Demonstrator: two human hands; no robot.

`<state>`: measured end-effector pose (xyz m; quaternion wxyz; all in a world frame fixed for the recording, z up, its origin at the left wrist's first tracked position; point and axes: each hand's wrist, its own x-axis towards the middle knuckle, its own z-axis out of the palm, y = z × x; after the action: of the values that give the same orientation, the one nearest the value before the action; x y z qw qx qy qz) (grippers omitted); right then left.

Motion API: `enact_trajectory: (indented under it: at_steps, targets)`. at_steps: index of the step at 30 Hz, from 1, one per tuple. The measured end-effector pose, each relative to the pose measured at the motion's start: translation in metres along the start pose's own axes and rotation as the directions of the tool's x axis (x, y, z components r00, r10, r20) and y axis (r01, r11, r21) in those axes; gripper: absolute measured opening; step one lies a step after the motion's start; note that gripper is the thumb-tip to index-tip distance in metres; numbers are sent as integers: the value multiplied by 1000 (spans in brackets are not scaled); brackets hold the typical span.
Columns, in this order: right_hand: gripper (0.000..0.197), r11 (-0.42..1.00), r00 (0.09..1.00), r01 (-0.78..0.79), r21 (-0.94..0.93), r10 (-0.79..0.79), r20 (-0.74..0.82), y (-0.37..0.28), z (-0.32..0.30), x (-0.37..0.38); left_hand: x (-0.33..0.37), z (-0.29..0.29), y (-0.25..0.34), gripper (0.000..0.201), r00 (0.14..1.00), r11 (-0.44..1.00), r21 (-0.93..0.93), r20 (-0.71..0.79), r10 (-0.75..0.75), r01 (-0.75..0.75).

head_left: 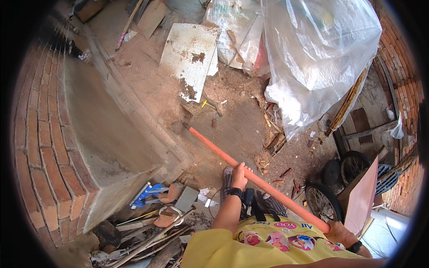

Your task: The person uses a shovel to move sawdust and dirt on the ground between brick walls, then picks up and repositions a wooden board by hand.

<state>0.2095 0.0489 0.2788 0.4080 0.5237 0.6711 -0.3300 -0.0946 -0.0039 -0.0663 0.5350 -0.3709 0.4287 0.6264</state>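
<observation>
Board (187, 51), plastic sheet (321, 58) ahead | wheel (323, 203) at right | left hand (240, 176), right hand (340, 234) clenched round orange pole (272, 189)

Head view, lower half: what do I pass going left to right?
Left brick wall → blue item in the debris → left hand gripping the orange pole → nearer spoked wheel → round slotted piece.
</observation>
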Motion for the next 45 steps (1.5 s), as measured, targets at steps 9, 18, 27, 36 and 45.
enact_trajectory:
  at_steps: [9, 18, 27, 36, 45]
  targets:
    - [35, 938, 964, 265, 224, -254, -78, -140, -68, 40, 6, 45, 124, 18, 998, 995, -103, 64, 27, -20]
    - [28, 977, 978, 207, -41, -208, -7, -166, -165, 75, 37, 108, 169, 15, 965, 966, -16, 59, -257, 258]
    - [33, 981, 974, -91, -169, 124, 190, -178, -207, 69, 77, 124, 256, 15, 926, 987, 53, -358, -122, 151]
    - [28, 882, 917, -359, -306, 394, 58, -264, -228, 44, 82, 110, 320, 16, 850, 851, 10, -61, -523, 525]
    - [32, 848, 896, -334, -411, 421, 140, -277, -244, 37, 105, 114, 363, 14, 891, 930, 64, -318, -324, 361]
